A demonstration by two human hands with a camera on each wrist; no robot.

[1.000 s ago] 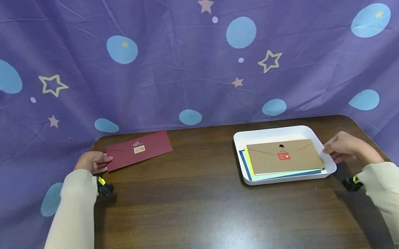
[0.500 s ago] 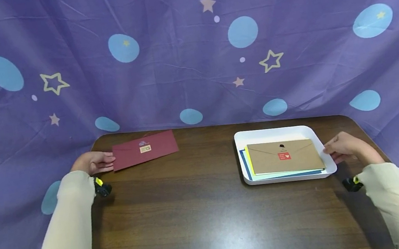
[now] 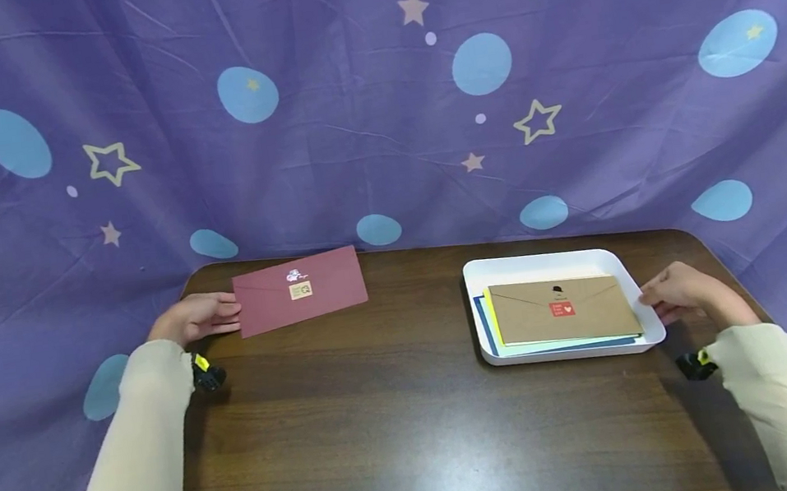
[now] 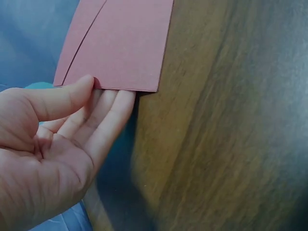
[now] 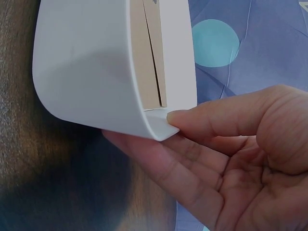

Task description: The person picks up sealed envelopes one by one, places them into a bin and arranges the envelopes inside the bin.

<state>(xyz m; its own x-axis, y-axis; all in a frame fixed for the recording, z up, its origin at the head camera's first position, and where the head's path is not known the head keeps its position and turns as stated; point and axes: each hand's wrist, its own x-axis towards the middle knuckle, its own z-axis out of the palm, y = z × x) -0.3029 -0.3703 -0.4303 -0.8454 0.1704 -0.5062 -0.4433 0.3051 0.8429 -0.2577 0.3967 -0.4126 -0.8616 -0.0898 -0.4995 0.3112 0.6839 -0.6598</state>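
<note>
My left hand (image 3: 199, 316) pinches the short left end of a dark red envelope (image 3: 328, 291), thumb on top and fingers underneath. The envelope bears a small cream sticker and a printed mark, and its near edge is close over the table. In the left wrist view the thumb (image 4: 67, 99) presses the envelope's edge (image 4: 115, 48). On the right, my right hand (image 3: 679, 289) grips the right rim of a white tray (image 3: 538, 266), thumb inside and fingers below, as the right wrist view shows. A brown kraft envelope (image 3: 561, 327) with a red sticker tops the stack in the tray.
Under the kraft envelope, yellow, pale green and blue edges (image 3: 482, 325) of other envelopes show. The dark wooden table (image 3: 383, 396) reaches back to a purple curtain (image 3: 374, 99) with blue dots and stars. A black wrist camera (image 3: 209, 373) sits by the left cuff.
My left hand has moved slightly right with the red envelope, whose far end has tilted up a little toward the curtain. The right hand and tray stay in place.
</note>
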